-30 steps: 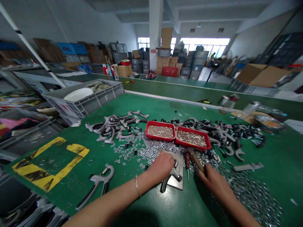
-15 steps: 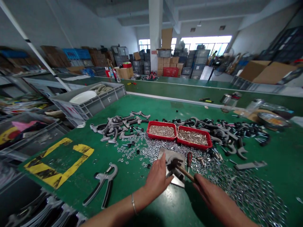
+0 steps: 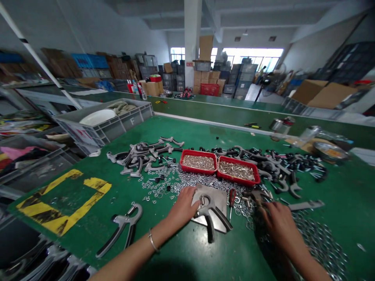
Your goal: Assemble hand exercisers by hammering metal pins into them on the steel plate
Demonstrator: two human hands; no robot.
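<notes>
My left hand (image 3: pixel 184 205) is closed at the upper left of a grey hand grip strengthener (image 3: pixel 209 208), its fingertips by the small spring. The strengthener lies on a square metal plate (image 3: pixel 218 194), its black-padded handles spread toward me. To the right, my right hand (image 3: pixel 277 216) is closed around a hammer (image 3: pixel 258 196), low over the table, head pointing left; its handle is mostly hidden by the hand. A red-handled screwdriver (image 3: pixel 232 198) lies between the plate and the hammer. Another hand grip strengthener (image 3: pixel 124 224) with a spring lies left of my left arm.
Two red trays (image 3: pixel 199 170) of small metal parts stand behind the plate. Loose washers and rings (image 3: pixel 322 238) spread around. Grey handle parts (image 3: pixel 140 154) are heaped at left, more with black-headed bolts (image 3: pixel 275 160) at right. A grey crate (image 3: pixel 129 123) stands at the back left.
The hammer has moved right, from above the plate to beside the screwdriver, with my right hand. The strengthener on the plate now shows fully. My left hand has shifted slightly left, its fingers drawn in.
</notes>
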